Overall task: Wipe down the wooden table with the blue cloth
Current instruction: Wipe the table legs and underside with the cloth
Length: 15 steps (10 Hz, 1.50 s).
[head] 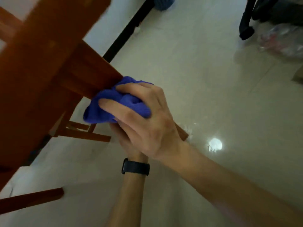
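The reddish-brown wooden table (41, 66) fills the left side, seen blurred from above and at a slant. My right hand (147, 118) grips the bunched blue cloth (105, 110) and presses it against the end of a wooden rail under the tabletop. My left hand (122, 139), with a black band on its wrist, lies directly beneath the right hand and is mostly hidden by it. What its fingers hold cannot be seen. A wooden table leg (182, 132) shows just behind my right wrist, and lower rungs (91, 136) show under the cloth.
Glossy pale floor tiles (213, 95) spread to the right with a bright light reflection. A black chair base with a caster (246, 32) and a clear plastic bag (282, 41) stand at the upper right. A black bar (127, 30) runs along the wall.
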Each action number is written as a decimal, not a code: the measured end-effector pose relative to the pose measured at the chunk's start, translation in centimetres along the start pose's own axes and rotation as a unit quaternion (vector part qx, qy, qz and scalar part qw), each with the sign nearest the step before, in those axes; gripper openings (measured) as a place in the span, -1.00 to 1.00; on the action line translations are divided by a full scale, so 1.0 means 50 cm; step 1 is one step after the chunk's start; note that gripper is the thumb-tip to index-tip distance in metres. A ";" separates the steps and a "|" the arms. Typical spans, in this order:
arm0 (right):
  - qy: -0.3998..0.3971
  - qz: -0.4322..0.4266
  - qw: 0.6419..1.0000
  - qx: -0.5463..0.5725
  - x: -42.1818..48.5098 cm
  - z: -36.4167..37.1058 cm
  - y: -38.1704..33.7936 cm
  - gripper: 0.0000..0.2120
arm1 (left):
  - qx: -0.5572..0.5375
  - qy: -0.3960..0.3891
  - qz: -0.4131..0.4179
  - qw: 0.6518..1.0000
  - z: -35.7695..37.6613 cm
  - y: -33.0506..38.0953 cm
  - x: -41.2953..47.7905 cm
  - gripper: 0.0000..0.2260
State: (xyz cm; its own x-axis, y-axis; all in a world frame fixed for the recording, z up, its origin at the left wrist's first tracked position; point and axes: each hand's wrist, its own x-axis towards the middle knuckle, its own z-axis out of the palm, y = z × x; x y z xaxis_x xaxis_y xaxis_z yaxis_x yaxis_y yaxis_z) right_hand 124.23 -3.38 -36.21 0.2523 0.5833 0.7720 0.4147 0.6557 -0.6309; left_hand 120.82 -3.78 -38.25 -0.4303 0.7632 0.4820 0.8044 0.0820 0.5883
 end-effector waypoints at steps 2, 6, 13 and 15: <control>-0.128 -0.026 0.984 -0.118 -0.297 0.027 0.241 -0.54 | -0.420 -0.074 -0.216 0.878 0.018 -0.127 0.022 -0.39; -0.341 0.253 0.902 -0.080 -0.354 -0.069 0.391 -0.69 | -0.405 -0.111 -0.158 0.894 0.009 -0.135 0.014 -0.45; -0.293 0.025 0.945 -0.143 -0.269 -0.118 0.262 -0.60 | -0.545 -0.196 -0.198 0.791 0.016 -0.223 0.004 -0.52; -0.030 -0.288 0.955 -0.058 -0.025 -0.010 0.026 -0.67 | -0.475 -0.272 -0.226 0.806 0.026 -0.264 0.010 -0.41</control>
State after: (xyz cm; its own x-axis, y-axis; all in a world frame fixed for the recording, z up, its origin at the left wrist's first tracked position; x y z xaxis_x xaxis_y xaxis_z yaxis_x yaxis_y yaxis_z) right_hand 124.90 -3.51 -37.92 -0.0953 0.1700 0.9808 0.5649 0.8205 -0.0874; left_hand 110.54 -3.65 -46.61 -0.1411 0.9820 -0.1255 -0.1715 0.1006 0.9800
